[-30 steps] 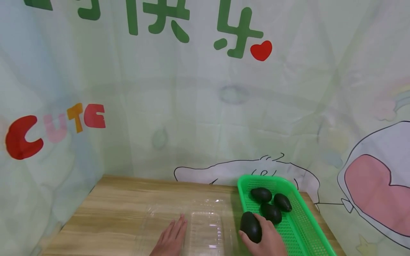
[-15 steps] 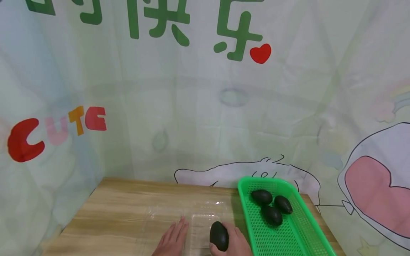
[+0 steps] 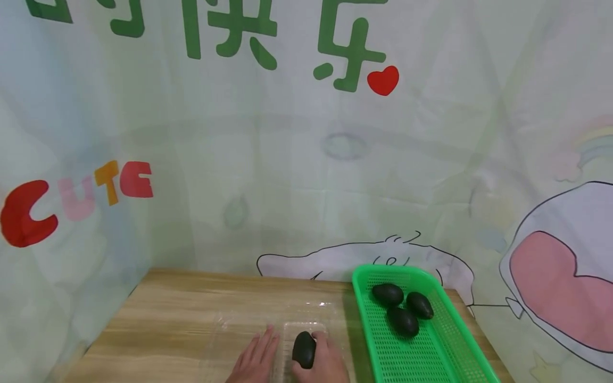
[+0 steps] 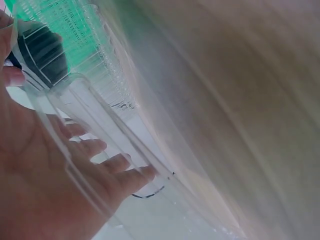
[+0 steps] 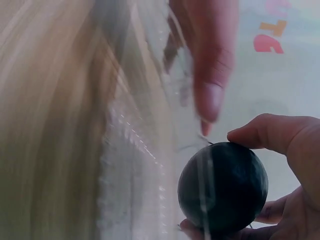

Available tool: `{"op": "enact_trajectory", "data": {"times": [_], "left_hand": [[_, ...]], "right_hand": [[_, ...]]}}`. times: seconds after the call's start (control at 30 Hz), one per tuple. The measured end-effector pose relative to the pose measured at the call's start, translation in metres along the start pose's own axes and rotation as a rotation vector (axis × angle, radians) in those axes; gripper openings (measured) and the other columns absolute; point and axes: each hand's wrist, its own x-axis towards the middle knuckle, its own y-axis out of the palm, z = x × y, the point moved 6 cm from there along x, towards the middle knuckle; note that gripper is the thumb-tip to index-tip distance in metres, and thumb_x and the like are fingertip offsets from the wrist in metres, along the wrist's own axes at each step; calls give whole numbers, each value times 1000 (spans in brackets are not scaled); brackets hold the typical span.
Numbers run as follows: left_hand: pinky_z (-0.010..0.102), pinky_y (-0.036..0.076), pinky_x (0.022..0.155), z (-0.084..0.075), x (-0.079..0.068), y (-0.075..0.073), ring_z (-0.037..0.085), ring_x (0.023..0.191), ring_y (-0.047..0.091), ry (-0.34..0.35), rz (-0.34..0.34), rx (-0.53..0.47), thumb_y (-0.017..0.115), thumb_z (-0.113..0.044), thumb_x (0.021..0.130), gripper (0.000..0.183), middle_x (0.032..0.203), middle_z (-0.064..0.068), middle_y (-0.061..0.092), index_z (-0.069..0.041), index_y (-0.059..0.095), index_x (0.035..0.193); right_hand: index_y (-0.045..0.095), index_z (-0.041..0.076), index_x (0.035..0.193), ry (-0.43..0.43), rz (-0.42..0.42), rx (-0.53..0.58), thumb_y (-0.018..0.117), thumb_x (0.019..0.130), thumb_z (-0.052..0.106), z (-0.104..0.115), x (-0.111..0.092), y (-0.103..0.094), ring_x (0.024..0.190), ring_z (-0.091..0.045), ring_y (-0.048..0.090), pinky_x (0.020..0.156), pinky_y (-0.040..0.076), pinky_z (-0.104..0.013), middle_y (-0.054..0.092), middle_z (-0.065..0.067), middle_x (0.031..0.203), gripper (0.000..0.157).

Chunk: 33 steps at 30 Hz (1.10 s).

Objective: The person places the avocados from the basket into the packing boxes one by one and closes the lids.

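Note:
A clear plastic clamshell box lies opened flat on the table, its outline faint against the wood. My left hand rests on its left part, fingers straight; in the left wrist view clear plastic passes before the palm. My right hand grips a dark avocado at the box's right compartment. Thumb and fingers press the fruit from opposite sides in the right wrist view, where the avocado shows partly through clear plastic. Whether it touches the compartment's bottom cannot be told.
A green perforated basket stands right of the box, with three dark avocados grouped toward its back. The wooden table ends behind at a printed cloth backdrop.
My right hand has carried the avocado left, from the basket's edge to the box's right compartment. The left hand stays in place on the box, and the head view has shifted slightly.

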Motion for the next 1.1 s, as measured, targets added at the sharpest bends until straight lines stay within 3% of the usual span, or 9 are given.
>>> {"op": "enact_trajectory", "data": {"times": [0.2,0.3,0.43,0.57,0.73,0.9,1.1], "left_hand": [[66,31,103,0,-1,1,47,134,31,15,-7,-2,48,-87,70,112,155,19,27,-3,34,144],[66,28,105,-1,-3,1,47,136,28,-7,47,-16,47,-88,69,115,155,19,25,-3,32,145],[65,25,108,-1,-4,0,47,138,25,-26,94,-8,45,-90,67,120,156,20,21,-3,29,147],[65,28,105,0,-3,0,48,137,26,5,49,21,44,-90,66,121,157,20,20,-3,28,148],[64,31,105,2,0,1,47,137,27,33,4,41,45,-90,65,122,157,20,19,-3,28,148],[65,28,106,1,2,0,47,138,24,20,32,33,46,-92,62,126,158,19,16,-4,27,148],[65,27,106,2,0,2,48,137,26,14,33,10,47,-91,64,123,158,20,18,-3,28,148]], "right_hand": [[55,4,115,19,65,-47,78,68,47,-1,1,19,86,-31,58,69,49,-48,61,-14,99,68],[56,5,115,42,66,-73,78,67,52,-3,0,26,89,-31,58,68,49,-49,61,-13,99,70],[58,5,111,-3,39,-48,77,68,54,-4,0,34,83,-29,59,64,48,-45,62,-11,94,67],[59,1,106,-47,15,-20,75,72,52,0,-3,34,81,-30,59,66,49,-44,59,-13,95,63],[65,-1,101,-3,29,-72,67,78,61,3,-8,28,71,-25,55,61,48,-43,50,-10,93,67],[70,1,92,-2,73,-114,60,82,62,2,-7,24,64,-21,48,56,42,-40,47,-4,80,63],[70,2,95,-5,129,-71,62,84,58,-5,-6,25,75,-25,55,66,49,-46,55,-4,85,57]]}}
